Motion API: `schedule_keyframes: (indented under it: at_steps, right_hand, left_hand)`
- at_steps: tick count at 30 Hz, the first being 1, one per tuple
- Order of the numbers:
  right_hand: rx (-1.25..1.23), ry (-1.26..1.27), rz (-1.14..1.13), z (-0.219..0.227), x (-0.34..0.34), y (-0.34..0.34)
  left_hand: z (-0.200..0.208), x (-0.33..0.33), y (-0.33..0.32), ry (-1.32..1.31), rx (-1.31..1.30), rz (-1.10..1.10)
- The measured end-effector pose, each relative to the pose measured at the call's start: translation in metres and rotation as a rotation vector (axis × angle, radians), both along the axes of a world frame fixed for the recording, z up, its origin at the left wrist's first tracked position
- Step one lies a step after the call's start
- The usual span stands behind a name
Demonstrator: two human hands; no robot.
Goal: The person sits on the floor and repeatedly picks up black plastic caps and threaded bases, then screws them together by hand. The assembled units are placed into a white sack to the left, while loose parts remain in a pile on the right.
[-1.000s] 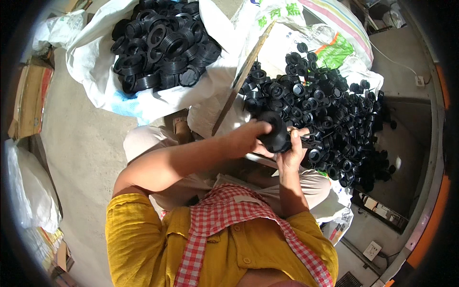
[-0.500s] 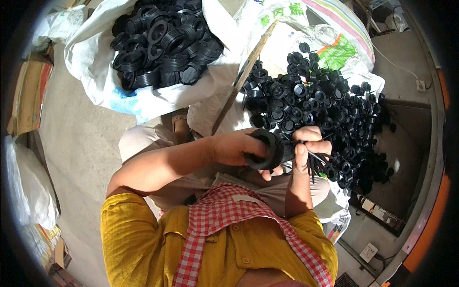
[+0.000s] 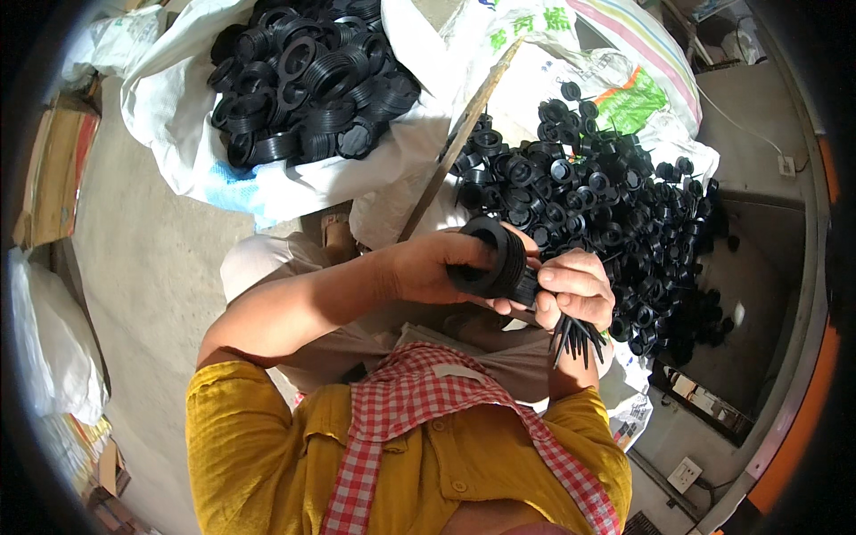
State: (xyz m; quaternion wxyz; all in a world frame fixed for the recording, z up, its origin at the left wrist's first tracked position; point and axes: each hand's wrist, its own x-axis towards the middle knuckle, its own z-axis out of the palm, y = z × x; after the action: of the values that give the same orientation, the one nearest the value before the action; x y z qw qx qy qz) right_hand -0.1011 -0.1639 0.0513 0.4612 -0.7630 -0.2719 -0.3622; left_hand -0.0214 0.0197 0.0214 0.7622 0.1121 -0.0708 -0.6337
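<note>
My left hand (image 3: 434,267) grips a large black ribbed ring (image 3: 512,260), its thumb reaching into the opening. Pressed close to the far end of that ring, my right hand (image 3: 580,287) is closed round small black plastic parts. From under its fingers a bundle of thin black stems (image 3: 578,339) sticks out toward me. Between the hands a few dark ribbed edges show, and whether the small parts sit inside the ring I cannot tell. Just beyond the hands lies a heap of small black caps (image 3: 571,192) with thin stems.
At the far left, a white sack (image 3: 169,134) holds a pile of large black rings (image 3: 334,76). A wooden stick (image 3: 464,129) slants between this sack and the cap heap, which spreads over printed sacking (image 3: 535,80). Cardboard (image 3: 58,178) stands at the left edge; a wall socket (image 3: 685,474) is lower right.
My right hand has turned and come slightly toward me, with its fingers further over the small parts. The stems now hang downward in a fan. The ring has shifted a little left.
</note>
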Motion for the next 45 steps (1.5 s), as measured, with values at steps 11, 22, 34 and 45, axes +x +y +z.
schedule_keyframes:
  at_steps: [11,22,34,45]
  right_hand:
    - [-0.486,0.084,0.197,0.056,-0.01,-0.009]
    - [-0.467,-0.09,0.684,0.037,0.002,0.005]
    - [-0.09,0.113,0.086,0.009,0.001,-0.01]
    - [0.648,0.478,-0.804,-0.135,0.08,-0.035]
  left_hand:
    - [-0.006,0.0,0.001,0.084,-0.208,-0.152]
    - [-0.018,-0.002,-0.002,-0.075,-0.058,-0.386]
    - [0.006,0.009,-0.007,-0.47,-0.002,-0.028]
    - [0.018,0.035,-0.004,-2.349,0.578,1.039]
